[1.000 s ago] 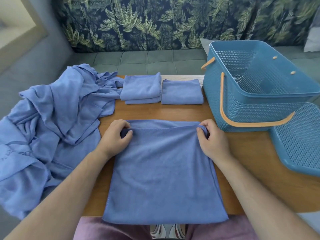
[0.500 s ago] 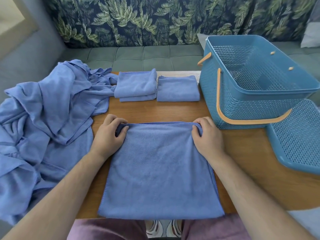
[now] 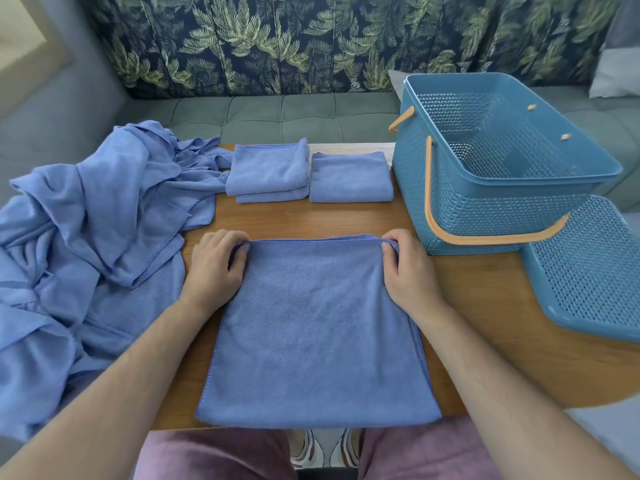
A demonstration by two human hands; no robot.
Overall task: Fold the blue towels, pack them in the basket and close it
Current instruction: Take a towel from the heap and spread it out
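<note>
Left hand (image 3: 214, 268) and right hand (image 3: 408, 271) fingers each pinch a far corner of the towel (image 3: 311, 334), aligning its edges for folding.

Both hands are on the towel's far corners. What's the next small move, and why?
Probably draw both far corners back to the near edge, halving the towel. The left hand and right hand pinch those corners, it lies flat, and it is far larger than the folded towels behind it.
</note>
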